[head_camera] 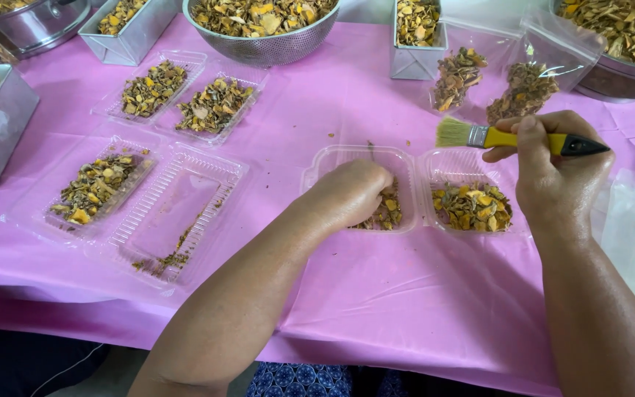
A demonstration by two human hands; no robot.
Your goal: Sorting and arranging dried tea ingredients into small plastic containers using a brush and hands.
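Left hand (350,192) curled, knuckles down, onto dried yellow-brown pieces in left half of open clear clamshell tray (413,158) on pink-covered counter (376,294). Right hand (556,165) gripping yellow-handled paintbrush (512,137), bristles pointing left, above right half.

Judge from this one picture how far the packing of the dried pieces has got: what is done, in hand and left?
Done: three clear trays on the pink cloth hold pieces. In hand: the left hand presses into one half of the open hinged box; the right hand holds a yellow brush. Left: one tray holds crumbs only; the metal bowl is full.
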